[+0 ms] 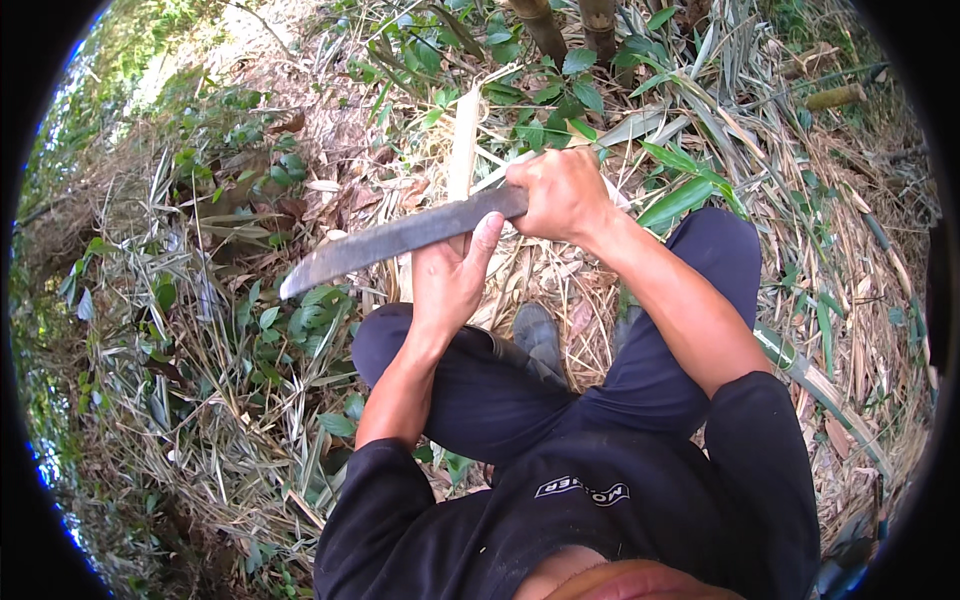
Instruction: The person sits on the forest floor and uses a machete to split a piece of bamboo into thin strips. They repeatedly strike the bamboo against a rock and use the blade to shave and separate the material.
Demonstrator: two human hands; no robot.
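While the long knife (400,238) is gripped at its handle by the clenched right hand (565,195), a pale strip of split bamboo (463,150) is held upright behind the blade by the left hand (450,280), whose thumb is pressed against the blade's flat. The blade is carried just above the left hand, across the knees. Its long axis is laid nearly level, sloping slightly down, and its tip is pointed to the person's left, away from the right hand. For a clean cut, the left fingers are best kept clear of the edge, and the stroke directed away from the body, it is judged.
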